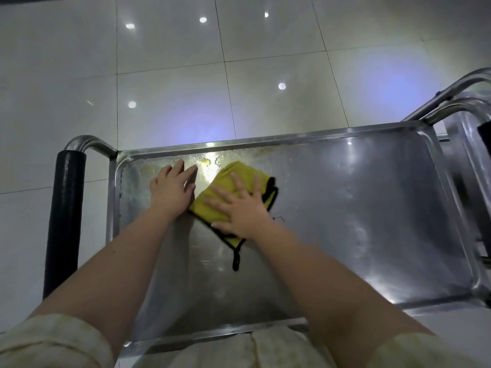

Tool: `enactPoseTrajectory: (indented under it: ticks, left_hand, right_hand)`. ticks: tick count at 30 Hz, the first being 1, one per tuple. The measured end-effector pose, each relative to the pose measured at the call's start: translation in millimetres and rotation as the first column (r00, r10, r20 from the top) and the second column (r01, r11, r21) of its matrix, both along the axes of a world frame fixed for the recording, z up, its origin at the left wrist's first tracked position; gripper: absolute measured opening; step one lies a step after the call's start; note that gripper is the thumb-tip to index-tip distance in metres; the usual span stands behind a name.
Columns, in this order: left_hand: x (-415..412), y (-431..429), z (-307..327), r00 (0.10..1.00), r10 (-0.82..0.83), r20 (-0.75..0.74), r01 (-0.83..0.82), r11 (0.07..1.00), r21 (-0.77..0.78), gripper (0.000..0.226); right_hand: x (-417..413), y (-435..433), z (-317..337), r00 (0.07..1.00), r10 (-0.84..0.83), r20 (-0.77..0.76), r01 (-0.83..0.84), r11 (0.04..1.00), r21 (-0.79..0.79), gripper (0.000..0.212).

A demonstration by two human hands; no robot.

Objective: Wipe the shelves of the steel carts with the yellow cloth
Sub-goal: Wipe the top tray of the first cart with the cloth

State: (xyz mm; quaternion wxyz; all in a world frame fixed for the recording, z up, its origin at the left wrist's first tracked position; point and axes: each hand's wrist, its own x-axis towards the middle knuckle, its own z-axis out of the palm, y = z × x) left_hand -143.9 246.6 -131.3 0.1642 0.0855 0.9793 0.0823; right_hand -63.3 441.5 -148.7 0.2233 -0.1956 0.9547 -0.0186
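The steel cart's top shelf (358, 208) fills the middle of the view, with a raised rim. A folded yellow cloth (239, 171) with black edging lies on its far left part. My right hand (239, 208) presses flat on the cloth with fingers spread. Just left of the cloth, my left hand (170, 187) rests flat on the bare steel, fingers together and holding nothing. A yellowish smear and dried residue (204, 162) mark the shelf near the far rim and the left side.
A black-padded handle (63, 216) on a steel tube runs along the cart's left end. The tubes and shelf of a second steel cart (457, 107) stand at the right. Glossy white floor tiles (172, 75) lie beyond the cart.
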Motion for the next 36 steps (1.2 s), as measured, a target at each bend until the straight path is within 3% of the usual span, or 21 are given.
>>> enactPoseTrajectory:
  ticks: [2, 5, 8, 11, 13, 16, 21, 28, 36]
  left_hand:
    - [-0.5, 2.9, -1.8, 1.000, 0.004, 0.017, -0.004, 1.000, -0.007, 0.049]
    - [-2.1, 6.2, -2.7, 0.999, 0.021, 0.027, -0.022, 1.000, 0.017, 0.048]
    - [-2.0, 7.9, -1.5, 0.999, 0.021, 0.027, -0.022, 0.999, 0.034, 0.046]
    - [-3.6, 9.0, 0.2, 0.996, 0.066, 0.059, -0.071, 0.994, 0.077, 0.047]
    - [-5.0, 8.6, 0.8, 0.993, 0.091, 0.075, -0.097, 0.991, 0.089, 0.048]
    - [-6.7, 7.6, 2.3, 0.992, 0.100, 0.079, -0.107, 0.990, 0.089, 0.048]
    - [-6.3, 6.2, -0.7, 0.995, 0.089, 0.046, -0.092, 0.993, 0.069, 0.043]
    - [-1.6, 3.8, 0.0, 0.994, 0.075, 0.077, -0.081, 0.994, 0.074, 0.059]
    - [22.4, -7.8, 0.6, 0.998, 0.024, 0.064, -0.027, 0.999, 0.047, 0.058]
  right_hand:
    - [-18.1, 43.2, -2.1, 0.957, -0.288, 0.036, 0.289, 0.957, -0.028, 0.070]
    - [-28.6, 119.3, -5.0, 0.771, -0.635, 0.048, 0.636, 0.771, -0.022, 0.068]
    - [-31.7, 155.3, -6.9, 0.607, -0.794, 0.040, 0.793, 0.608, 0.038, 0.065]
    - [-41.3, 129.8, -5.8, 0.536, -0.844, 0.027, 0.843, 0.537, 0.045, 0.065]
    - [-49.5, 98.9, -6.5, 0.578, -0.816, 0.031, 0.816, 0.578, 0.012, 0.064]
    - [-57.9, 40.0, -6.6, 0.721, -0.693, 0.031, 0.693, 0.720, -0.027, 0.063]
    - [-53.2, -33.6, -11.1, 0.930, -0.367, 0.007, 0.367, 0.930, -0.035, 0.063]
    - [-74.8, -19.6, -8.6, 0.917, -0.399, 0.011, 0.399, 0.917, -0.014, 0.065]
    - [-28.0, -21.2, -7.5, 0.918, -0.397, 0.007, 0.397, 0.918, -0.020, 0.065]
